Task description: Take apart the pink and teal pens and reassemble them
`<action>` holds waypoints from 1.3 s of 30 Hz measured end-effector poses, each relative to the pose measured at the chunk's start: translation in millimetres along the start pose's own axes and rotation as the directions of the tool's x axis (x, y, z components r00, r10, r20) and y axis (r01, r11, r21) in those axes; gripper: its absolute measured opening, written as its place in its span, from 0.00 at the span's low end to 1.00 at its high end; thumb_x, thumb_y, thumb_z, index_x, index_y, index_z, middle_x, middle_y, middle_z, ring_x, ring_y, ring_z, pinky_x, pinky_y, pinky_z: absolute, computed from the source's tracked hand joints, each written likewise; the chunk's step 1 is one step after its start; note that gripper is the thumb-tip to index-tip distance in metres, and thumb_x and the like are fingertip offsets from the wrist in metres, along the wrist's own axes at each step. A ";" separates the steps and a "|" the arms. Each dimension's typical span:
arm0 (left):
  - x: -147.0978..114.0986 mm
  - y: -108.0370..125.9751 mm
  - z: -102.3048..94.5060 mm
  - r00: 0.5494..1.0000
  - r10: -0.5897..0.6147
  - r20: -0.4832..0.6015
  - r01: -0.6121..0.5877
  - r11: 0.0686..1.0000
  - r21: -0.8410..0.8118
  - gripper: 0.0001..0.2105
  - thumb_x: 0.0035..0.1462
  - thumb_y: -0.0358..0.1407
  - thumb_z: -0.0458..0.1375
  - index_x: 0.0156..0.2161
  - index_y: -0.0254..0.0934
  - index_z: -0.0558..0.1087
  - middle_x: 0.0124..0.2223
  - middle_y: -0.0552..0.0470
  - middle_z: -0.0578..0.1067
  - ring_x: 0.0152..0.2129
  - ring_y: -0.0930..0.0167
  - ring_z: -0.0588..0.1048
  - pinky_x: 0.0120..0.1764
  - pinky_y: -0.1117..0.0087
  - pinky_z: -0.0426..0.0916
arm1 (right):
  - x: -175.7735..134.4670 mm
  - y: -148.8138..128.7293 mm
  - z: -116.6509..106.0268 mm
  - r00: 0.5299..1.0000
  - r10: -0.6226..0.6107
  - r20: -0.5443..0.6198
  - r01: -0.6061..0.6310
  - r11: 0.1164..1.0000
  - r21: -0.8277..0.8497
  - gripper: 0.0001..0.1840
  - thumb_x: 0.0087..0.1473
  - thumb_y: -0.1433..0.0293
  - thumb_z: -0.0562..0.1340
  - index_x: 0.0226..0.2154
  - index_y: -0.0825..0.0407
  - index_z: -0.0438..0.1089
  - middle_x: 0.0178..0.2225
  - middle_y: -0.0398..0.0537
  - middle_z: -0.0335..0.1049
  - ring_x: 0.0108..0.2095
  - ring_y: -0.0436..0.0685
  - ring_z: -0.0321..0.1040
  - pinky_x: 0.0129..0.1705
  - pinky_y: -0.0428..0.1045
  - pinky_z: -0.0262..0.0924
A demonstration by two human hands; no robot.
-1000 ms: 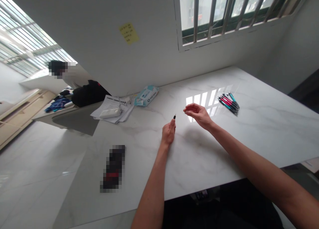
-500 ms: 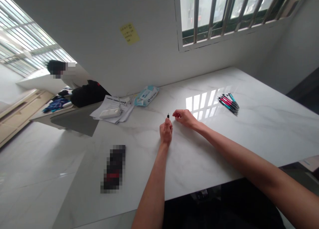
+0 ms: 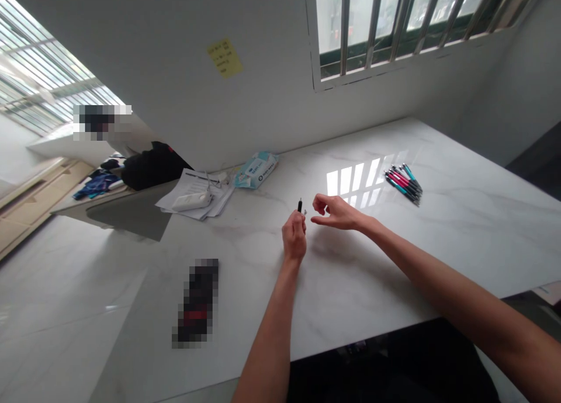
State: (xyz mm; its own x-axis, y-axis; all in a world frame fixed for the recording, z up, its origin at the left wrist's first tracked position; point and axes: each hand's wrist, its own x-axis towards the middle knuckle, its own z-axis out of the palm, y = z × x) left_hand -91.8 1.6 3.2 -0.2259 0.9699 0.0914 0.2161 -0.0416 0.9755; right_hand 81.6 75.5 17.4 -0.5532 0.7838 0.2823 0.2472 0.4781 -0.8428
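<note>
A dark pen (image 3: 300, 207) is gripped in the left hand (image 3: 293, 236) over the tabletop (image 3: 346, 292); the right hand (image 3: 336, 212) is held nearby, its fingers parted.

Pale wall (image 3: 272, 111), barred window (image 3: 405, 20), marbled table (image 3: 473, 222)

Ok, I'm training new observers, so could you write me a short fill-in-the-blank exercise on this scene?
1. The left hand grips a slim item whose exposed end is mainly ____ in colour.
2. From the person's side, the bundle of pens or pencils lies to the ____ of the right hand.
3. The blue-and-white pack lies to the ____ of that bundle.
4. The note on the wall is ____ in colour.

Missing words: black; right; left; yellow.
</note>
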 end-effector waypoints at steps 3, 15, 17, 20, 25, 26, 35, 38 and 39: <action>-6.2 8.7 2.7 0.991 0.126 0.044 -0.131 0.983 0.128 0.19 0.70 0.51 0.44 0.32 0.41 0.63 0.26 0.56 0.66 0.22 0.72 0.64 0.29 0.70 0.59 | -12.3 -8.5 -5.8 1.000 0.007 -0.009 -0.007 1.000 -0.031 0.16 0.56 0.62 0.64 0.24 0.49 0.59 0.22 0.37 0.56 0.24 0.49 0.51 0.28 0.47 0.47; -13.5 4.3 17.9 0.966 0.144 0.215 -0.241 0.801 0.548 0.15 0.55 0.37 0.57 0.21 0.40 0.58 0.19 0.57 0.62 0.18 0.74 0.59 0.27 0.70 0.54 | -18.8 -20.1 14.3 0.991 0.031 -0.133 -0.034 0.999 -0.026 0.32 0.60 0.51 0.62 0.16 0.50 0.50 0.15 0.36 0.49 0.22 0.47 0.43 0.25 0.47 0.42; -12.0 2.5 17.8 0.973 0.135 0.186 -0.214 0.831 0.514 0.16 0.56 0.38 0.58 0.20 0.39 0.60 0.18 0.58 0.61 0.18 0.75 0.57 0.27 0.70 0.53 | -19.3 -21.3 14.2 0.989 0.046 -0.144 -0.041 0.999 0.036 0.28 0.58 0.52 0.65 0.19 0.50 0.56 0.16 0.36 0.55 0.22 0.47 0.48 0.25 0.46 0.45; -10.3 1.5 17.0 0.981 0.143 0.132 -0.186 0.889 0.419 0.15 0.57 0.39 0.58 0.21 0.38 0.64 0.19 0.59 0.61 0.19 0.75 0.57 0.26 0.72 0.54 | -18.6 -23.0 12.5 0.991 0.059 -0.118 -0.037 0.982 0.186 0.18 0.56 0.56 0.68 0.28 0.50 0.66 0.21 0.38 0.68 0.24 0.49 0.59 0.28 0.46 0.54; -10.4 0.8 16.4 0.982 0.148 0.117 -0.177 0.935 0.307 0.07 0.54 0.36 0.59 0.31 0.34 0.76 0.23 0.57 0.69 0.21 0.74 0.64 0.28 0.73 0.59 | -16.7 -22.1 14.6 0.999 0.031 -0.024 -0.020 0.931 0.366 0.06 0.55 0.67 0.67 0.36 0.51 0.73 0.33 0.44 0.76 0.32 0.52 0.70 0.38 0.49 0.66; -10.6 0.3 16.1 0.981 0.146 0.127 -0.178 0.941 0.288 0.07 0.54 0.35 0.60 0.33 0.34 0.77 0.24 0.55 0.72 0.22 0.73 0.66 0.29 0.73 0.61 | -16.4 -21.0 16.0 0.999 0.040 -0.031 -0.025 0.927 0.374 0.07 0.53 0.67 0.68 0.36 0.51 0.74 0.35 0.45 0.76 0.32 0.52 0.70 0.38 0.49 0.66; -8.7 -3.6 13.5 0.994 0.100 0.051 -0.107 0.980 0.168 0.09 0.54 0.37 0.60 0.25 0.36 0.69 0.22 0.59 0.62 0.21 0.75 0.59 0.27 0.73 0.56 | -14.4 -21.1 18.7 0.998 0.049 -0.028 -0.029 0.876 0.481 0.18 0.52 0.68 0.71 0.46 0.49 0.74 0.36 0.44 0.75 0.39 0.55 0.72 0.43 0.51 0.67; -9.4 -3.7 14.5 0.993 0.098 0.070 -0.108 0.982 0.155 0.08 0.53 0.36 0.60 0.25 0.36 0.68 0.22 0.59 0.62 0.21 0.75 0.58 0.27 0.73 0.55 | -14.3 -23.2 21.3 0.993 0.077 -0.092 -0.023 0.875 0.484 0.17 0.51 0.68 0.72 0.44 0.49 0.75 0.37 0.45 0.75 0.38 0.55 0.72 0.43 0.51 0.68; -9.8 -3.8 14.8 0.992 0.101 0.077 -0.111 0.984 0.141 0.09 0.53 0.36 0.59 0.24 0.37 0.67 0.22 0.59 0.61 0.21 0.75 0.58 0.27 0.73 0.55 | -14.2 -23.6 21.8 0.993 0.082 -0.089 -0.026 0.862 0.506 0.16 0.52 0.69 0.70 0.45 0.50 0.75 0.37 0.45 0.75 0.38 0.55 0.73 0.44 0.52 0.68</action>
State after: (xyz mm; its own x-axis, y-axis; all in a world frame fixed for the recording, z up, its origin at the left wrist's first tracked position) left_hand -76.4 -4.2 -4.4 -0.1295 0.9761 0.1743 0.3715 -0.1152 0.9213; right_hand 66.2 44.4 23.2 -0.4580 0.8526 0.2514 -0.1750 0.1908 -0.9659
